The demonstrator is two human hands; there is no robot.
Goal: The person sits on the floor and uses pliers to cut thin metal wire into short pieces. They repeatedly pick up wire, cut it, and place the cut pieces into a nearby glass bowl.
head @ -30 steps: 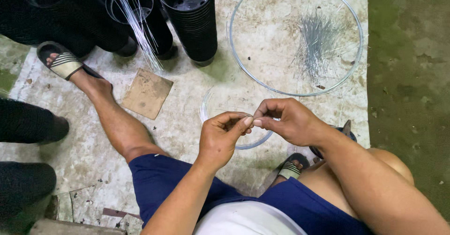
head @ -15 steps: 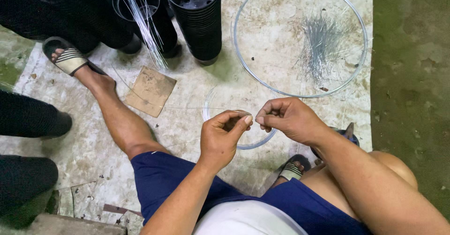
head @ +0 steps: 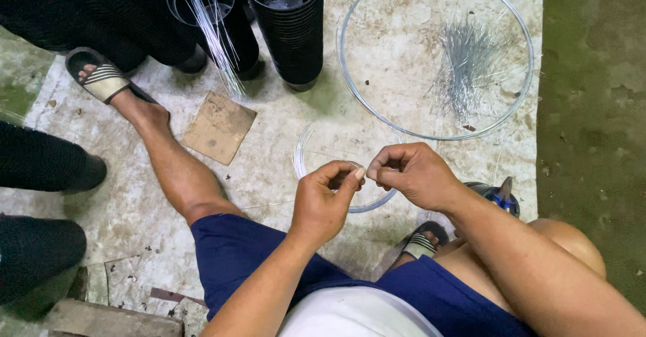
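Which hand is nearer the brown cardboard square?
Left. The left hand sits just right of the cardboard square; the right hand is farther right, beyond it.

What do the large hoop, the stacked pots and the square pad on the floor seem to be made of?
Large hoop: thin bare metal wire, silvery and shiny. Stacked pots: black plastic, likely, with thin ribbed nested rims. Square pad: cardboard or fibreboard, matt brown, scuffed.

hands: 2 (head: 326,199) (head: 414,172) | wire hoops: 2 (head: 350,95) (head: 299,159) | sandals: 2 (head: 101,81) (head: 420,243) | cardboard square: 1 (head: 219,127)
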